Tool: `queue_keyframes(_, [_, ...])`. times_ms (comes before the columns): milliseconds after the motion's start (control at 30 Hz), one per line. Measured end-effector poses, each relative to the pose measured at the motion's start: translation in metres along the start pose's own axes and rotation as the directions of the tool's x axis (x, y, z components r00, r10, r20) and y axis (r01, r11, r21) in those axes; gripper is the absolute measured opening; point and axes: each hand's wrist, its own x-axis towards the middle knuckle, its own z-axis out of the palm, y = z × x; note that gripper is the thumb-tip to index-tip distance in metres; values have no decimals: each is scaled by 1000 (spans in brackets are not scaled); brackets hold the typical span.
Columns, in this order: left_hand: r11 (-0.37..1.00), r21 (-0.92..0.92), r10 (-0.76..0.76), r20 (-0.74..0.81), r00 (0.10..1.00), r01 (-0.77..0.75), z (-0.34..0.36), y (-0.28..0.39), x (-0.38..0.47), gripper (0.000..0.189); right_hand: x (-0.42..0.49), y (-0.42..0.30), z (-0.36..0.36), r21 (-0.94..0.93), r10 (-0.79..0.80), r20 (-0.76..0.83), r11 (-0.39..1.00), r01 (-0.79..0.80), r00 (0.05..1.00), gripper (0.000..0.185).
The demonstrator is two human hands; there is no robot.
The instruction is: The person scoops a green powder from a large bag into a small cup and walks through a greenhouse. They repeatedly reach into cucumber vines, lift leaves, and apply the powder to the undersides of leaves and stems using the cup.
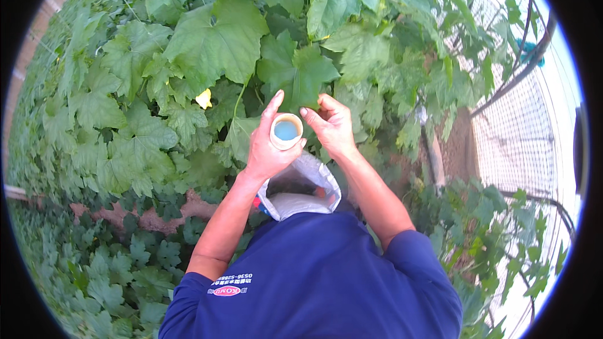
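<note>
My left hand (270, 143) holds a small pale cup (287, 131) with bluish liquid inside, its open top facing up. Just right of the cup is my right hand (332, 125), its thumb and forefinger close together at the lower edge of a broad green vine leaf (299, 75). Whether anything is pinched between those fingers cannot be made out. Below the hands, against my body, an open whitish bag (301, 205) shows a dark inside with something reddish at its right. A yellow flower (204, 99) shows among the leaves left of the cup.
Dense leafy vines (136, 136) fill the front and left, with thin strings rising at the upper left. A strip of bare soil (160, 216) runs between the plants on the left. At the right are mesh netting (516, 136), curved dark poles (518, 77) and more vines (485, 235).
</note>
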Motion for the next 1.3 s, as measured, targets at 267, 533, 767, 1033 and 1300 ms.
queue_keyframes(267, [997, -18, -70, 53, 996, 71, -2, -14, -31, 98, -21, -12, -3, -415, -285, 223, 838, 355, 932, 19])
queue_keyframes(533, [991, 85, -104, -8, 995, 105, 9, 4, -53, 88, 85, -49, -51, -866, -566, 253, 229, 444, 785, 22])
queue_keyframes(767, [977, 202, -51, -97, 994, 70, 30, 27, -65, 89, 115, -34, -70, -854, -450, 441, 56, 517, 777, 23])
queue_keyframes(1033, [970, 243, 54, -91, 994, -30, 29, 36, -77, 87, 110, -40, -58, -869, -377, 427, 78, 488, 822, 19])
queue_keyframes(1300, [980, 175, 79, 72, 994, -90, -10, 26, -81, 86, 37, -39, -46, -736, -804, 67, 360, 574, 591, 8])
